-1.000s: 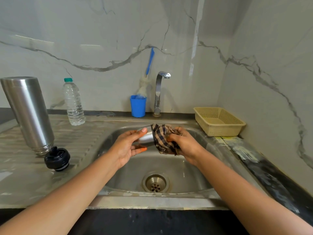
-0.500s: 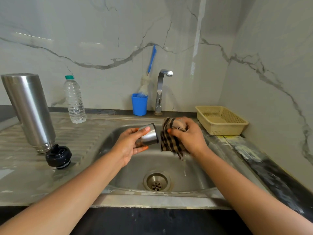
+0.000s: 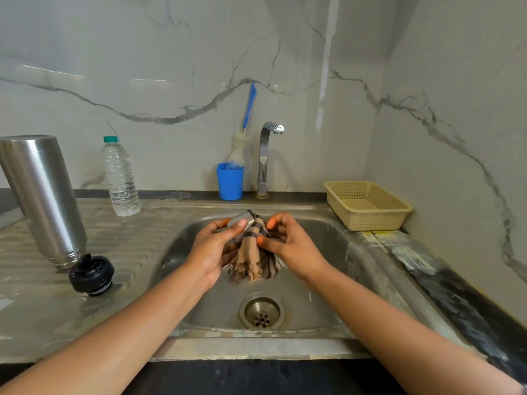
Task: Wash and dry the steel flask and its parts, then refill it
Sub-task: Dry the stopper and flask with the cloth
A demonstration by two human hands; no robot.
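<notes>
**Sink station: steel cup and cloth in hand above the basin**

1. Two bare forearms reach in from the near edge and meet over the sink [image 3: 256, 348], a steel basin set in the tabletop [image 3: 456, 297].
2. Drain [image 3: 261, 312]: a round perforated strainer in the basin floor, below the hands and apart from them.
3. Left hand [image 3: 209, 253]: palm turned inward, fingers [image 3: 218, 223] curled round a small steel cup [image 3: 239, 218], thumb laid on its side. The cup lies sideways, held above the basin.
4. Right hand [image 3: 292, 248]: thumb and forefinger pinch a checked cloth [image 3: 252, 252] just beside the cup's right end. The remaining fingers are bent behind the cloth.
5. The cloth is bunched against the cup's right end, and its frayed edge hangs down between the two hands. Whether it goes inside the cup cannot be told.
6. Black stopper [image 3: 91, 275]: on the ribbed draining board [image 3: 119, 240] left of the basin, close beside the flask's mouth.
7. Flask [image 3: 42, 201]: a large steel body, upside down on the draining board, mouth down, leaning in this wide view.
8. Water bottle [image 3: 119, 178]: clear plastic with a green cap, upright near the back of the draining board, holding water.
9. Basket [image 3: 368, 206]: beige, perforated and rectangular, at the basin's far right corner.
10. Blue tumbler [image 3: 229, 181]: behind the basin, holding a brush [image 3: 248, 109] with a blue handle, head down.
11. Tap [image 3: 266, 158]: chrome, just right of the tumbler, with no water running.
12. Wall [image 3: 171, 67]: grey-veined marble, behind and to the right.
</notes>
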